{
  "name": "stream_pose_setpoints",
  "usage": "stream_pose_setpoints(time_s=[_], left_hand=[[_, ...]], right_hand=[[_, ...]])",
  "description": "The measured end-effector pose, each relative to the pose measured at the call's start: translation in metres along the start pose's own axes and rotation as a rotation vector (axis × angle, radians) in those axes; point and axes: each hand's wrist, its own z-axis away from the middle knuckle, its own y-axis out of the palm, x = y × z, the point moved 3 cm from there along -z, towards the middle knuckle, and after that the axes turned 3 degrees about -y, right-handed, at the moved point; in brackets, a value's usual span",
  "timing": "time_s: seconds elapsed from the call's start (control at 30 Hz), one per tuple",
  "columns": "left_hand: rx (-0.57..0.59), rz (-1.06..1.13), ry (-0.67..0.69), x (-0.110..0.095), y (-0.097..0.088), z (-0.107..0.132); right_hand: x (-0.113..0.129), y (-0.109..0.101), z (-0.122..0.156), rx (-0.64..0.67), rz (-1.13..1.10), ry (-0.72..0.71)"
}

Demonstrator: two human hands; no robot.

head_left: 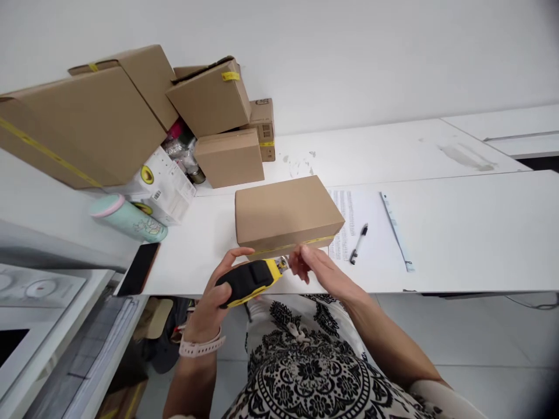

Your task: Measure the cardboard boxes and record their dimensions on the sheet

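"While the left hand (206, 314) grips the black-and-yellow tape measure (245, 281), what is the state of the right hand (322, 272)?"

"Its fingers are curled narrow at the metal end (282, 263) of the tape measure. Whether they pinch that end cannot be told."

"Specify the position of the tape measure."

"It is located at the near edge of the bench (463, 233), directly in front of the cardboard box (286, 210). The box rests on the bench, with yellow tape (321, 240) along its near side. The left index finger extends to the box's lower edge; contact cannot be confirmed."

"List the adjacent items."

"Right of the box: a printed sheet (374, 212), with a pen (358, 243) lying on it. Left: a mint-green bottle (131, 221) and a dark smartphone (140, 269). Behind, toward the left: stacked cartons (213, 96)."
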Motion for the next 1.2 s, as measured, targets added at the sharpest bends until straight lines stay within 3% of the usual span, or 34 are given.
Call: stream_pose_setpoints(time_s=[0.1,0.2,0.27,0.37,0.47,0.57,0.67,0.8,1.2], left_hand=[[0.063,-0.037,-0.054,0.001,0.007,-0.012],[0.071,-0.056,-0.08,-0.002,0.0,-0.02],[0.031,-0.076,-0.052,-0.011,-0.011,-0.025],[-0.087,-0.148,0.011,-0.036,-0.036,-0.037],[-0.194,-0.219,-0.023,-0.061,-0.072,-0.056],[-0.274,-0.291,-0.12,-0.076,-0.108,-0.079],[-0.307,-0.341,-0.184,-0.084,-0.133,-0.097],[-0.281,-0.369,-0.242,-0.091,-0.149,-0.114],[-0.227,-0.395,-0.276,-0.092,-0.157,-0.137]], right_hand=[[0.001,0.018,-0.012,0.009,-0.098,0.023],[0.005,0.01,-0.018,0.017,-0.239,0.095],[0.013,-0.015,-0.024,-0.021,-0.31,0.07],[0.028,-0.079,-0.037,-0.242,-0.291,-0.09],[0.03,-0.137,-0.052,-0.39,-0.198,-0.113],[0.02,-0.164,-0.066,-0.439,-0.061,-0.08],[0.009,-0.164,-0.074,-0.429,0.08,-0.056],[0.006,-0.158,-0.076,-0.434,0.198,-0.055],[0.008,-0.166,-0.076,-0.401,0.534,-0.038]])
